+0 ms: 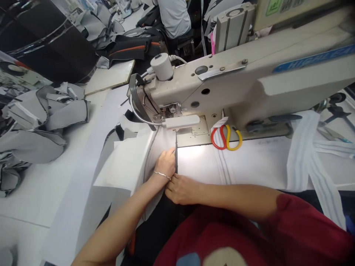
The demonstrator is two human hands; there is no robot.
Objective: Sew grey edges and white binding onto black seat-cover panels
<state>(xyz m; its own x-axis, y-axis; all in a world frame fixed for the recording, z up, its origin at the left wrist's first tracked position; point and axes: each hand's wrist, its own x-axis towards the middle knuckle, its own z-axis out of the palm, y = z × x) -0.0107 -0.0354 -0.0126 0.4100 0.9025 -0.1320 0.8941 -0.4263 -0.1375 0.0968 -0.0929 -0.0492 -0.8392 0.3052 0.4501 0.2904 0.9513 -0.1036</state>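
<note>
My left hand [165, 162] lies flat on a grey fabric piece [155, 147], fingers stretched toward the needle of the cream sewing machine [222, 85]. A thin bracelet rings its wrist. My right hand [181, 189] sits just behind it at the table's front edge, fingers pinched on the dark edge strip [176, 157] of the fabric. That strip runs straight up to the presser foot [169, 111] under a white lamp [183, 121].
Scissors [226, 137] with red and yellow handles lie on the machine bed. White striped tape [307, 147] drapes at right. Grey fabric pieces [41, 122] pile up at left on the white table [50, 184]. Another person [176, 16] sits at the back.
</note>
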